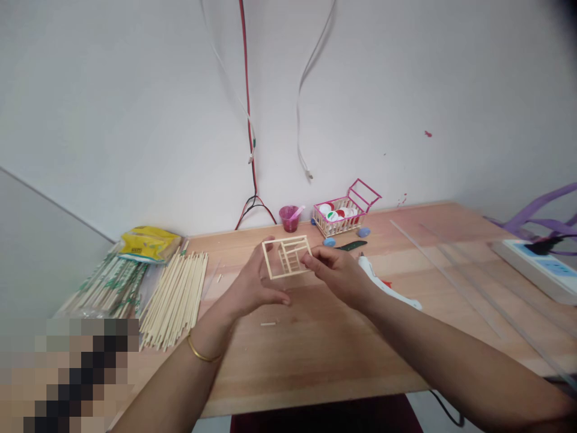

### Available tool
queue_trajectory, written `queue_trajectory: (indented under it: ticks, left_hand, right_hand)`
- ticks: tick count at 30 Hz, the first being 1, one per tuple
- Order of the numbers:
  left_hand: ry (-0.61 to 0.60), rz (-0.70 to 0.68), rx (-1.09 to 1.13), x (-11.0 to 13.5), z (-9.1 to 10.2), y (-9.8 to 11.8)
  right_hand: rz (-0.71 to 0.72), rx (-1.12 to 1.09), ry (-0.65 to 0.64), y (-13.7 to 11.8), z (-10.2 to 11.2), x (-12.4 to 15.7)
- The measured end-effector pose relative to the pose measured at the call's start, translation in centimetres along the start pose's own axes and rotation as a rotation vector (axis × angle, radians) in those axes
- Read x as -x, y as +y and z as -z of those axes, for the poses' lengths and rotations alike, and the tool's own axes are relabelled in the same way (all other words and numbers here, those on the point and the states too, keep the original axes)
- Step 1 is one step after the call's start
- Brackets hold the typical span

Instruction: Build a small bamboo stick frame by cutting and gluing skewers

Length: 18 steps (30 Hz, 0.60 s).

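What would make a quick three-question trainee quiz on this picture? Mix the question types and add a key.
1. Which hand pinches the right side of the small stick frame?
2. True or false: the white glue gun lies on the table.
3. Which holds the round caps? A) the purple cup; B) the pink-rimmed basket; C) the yellow bag.

Key:
1. The right hand.
2. True.
3. B.
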<state>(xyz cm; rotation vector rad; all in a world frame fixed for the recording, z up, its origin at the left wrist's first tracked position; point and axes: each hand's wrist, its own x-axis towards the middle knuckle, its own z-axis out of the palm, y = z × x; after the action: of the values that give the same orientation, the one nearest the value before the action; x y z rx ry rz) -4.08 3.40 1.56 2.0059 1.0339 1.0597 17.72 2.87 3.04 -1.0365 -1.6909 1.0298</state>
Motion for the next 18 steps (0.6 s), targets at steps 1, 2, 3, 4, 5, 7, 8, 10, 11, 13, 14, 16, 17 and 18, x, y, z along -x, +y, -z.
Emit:
queue_trajectory:
  ticks: [1, 2, 3, 4, 5, 7, 8, 10, 11, 13, 14, 16, 17, 18]
  left_hand:
    - [0.018, 0.005, -0.005, -0.1, 0.6, 0.1]
    - [0.07, -0.007, 0.0, -0.1, 1.1, 0.3]
    - [0.162, -0.033, -0.011, -0.1, 1.6, 0.6]
    - [0.294, -0.066, -0.066, 0.0, 1.9, 1.0]
    - [0.439, -0.109, -0.176, 0.1, 2.1, 1.5]
    - [0.58, -0.212, -0.449, 0.4, 1.9, 2.7]
    - [0.58, -0.261, -0.539, 0.5, 1.6, 3.3]
    - [0.519, -0.38, -0.654, 0.8, 0.7, 4.1]
    - [0.482, -0.416, -0.693, 0.8, 0.2, 4.4]
    - [0.424, -0.442, -0.759, 1.0, -0.5, 4.6]
    - [0.408, -0.443, -0.791, 1.0, -0.8, 4.7]
    - [0.395, -0.441, -0.843, 1.1, -1.2, 4.7]
    - [0.395, -0.443, -0.861, 1.1, -1.3, 4.7]
    - [0.396, -0.445, -0.874, 1.1, -1.4, 4.7]
  right_hand:
    - [0.015, 0.017, 0.028, 0.0, 0.1, -0.1]
    - [0.029, 0.033, 0.049, 0.1, 0.1, -0.1]
    - [0.04, 0.047, 0.06, 0.1, 0.1, -0.1]
    - [0.047, 0.058, 0.06, 0.2, 0.0, -0.1]
    - [0.052, 0.069, 0.051, 0.3, 0.0, 0.0]
    - [0.065, 0.097, 0.019, 0.4, -0.3, 0.1]
    - [0.073, 0.114, 0.002, 0.4, -0.5, 0.2]
    - [0.099, 0.149, -0.025, 0.4, -0.8, 0.5]
    - [0.115, 0.166, -0.036, 0.4, -1.0, 0.6]
    - [0.145, 0.192, -0.057, 0.3, -1.2, 0.8]
    - [0.155, 0.204, -0.066, 0.2, -1.3, 0.9]
    - [0.164, 0.222, -0.082, 0.1, -1.4, 1.1]
    - [0.167, 0.23, -0.087, 0.0, -1.5, 1.2]
    - [0.17, 0.237, -0.091, -0.1, -1.5, 1.3]
